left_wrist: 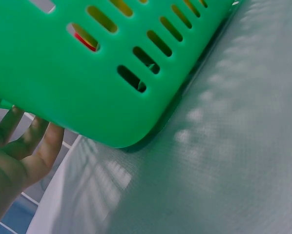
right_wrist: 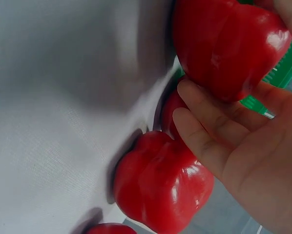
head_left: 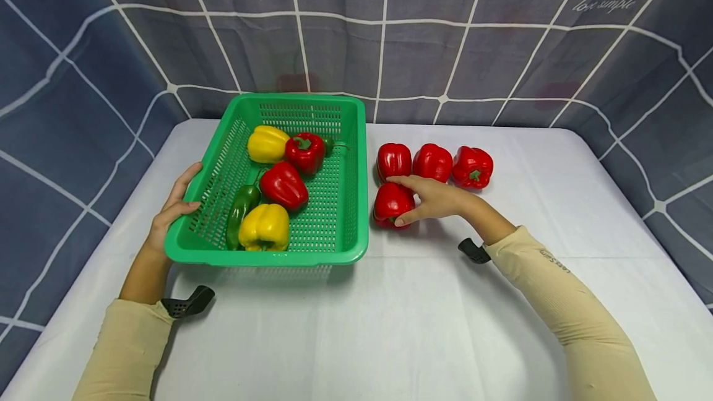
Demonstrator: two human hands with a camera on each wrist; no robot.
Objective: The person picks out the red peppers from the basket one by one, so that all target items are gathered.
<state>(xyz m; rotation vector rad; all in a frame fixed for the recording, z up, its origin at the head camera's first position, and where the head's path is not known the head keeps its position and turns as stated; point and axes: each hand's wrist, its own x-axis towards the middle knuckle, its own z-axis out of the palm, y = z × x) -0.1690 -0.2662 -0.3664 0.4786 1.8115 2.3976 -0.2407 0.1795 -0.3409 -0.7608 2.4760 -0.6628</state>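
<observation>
Left hand [head_left: 174, 209] grips the basket [head_left: 340, 246] rim, steadying it; right hand [head_left: 437, 198] grasps the near red pepper [head_left: 390, 203] beside three others.

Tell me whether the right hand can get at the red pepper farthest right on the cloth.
Probably yes. The right hand now grips the nearest red pepper, but the farthest-right pepper sits open on the white cloth, just beyond the wrist, with nothing over it.
</observation>
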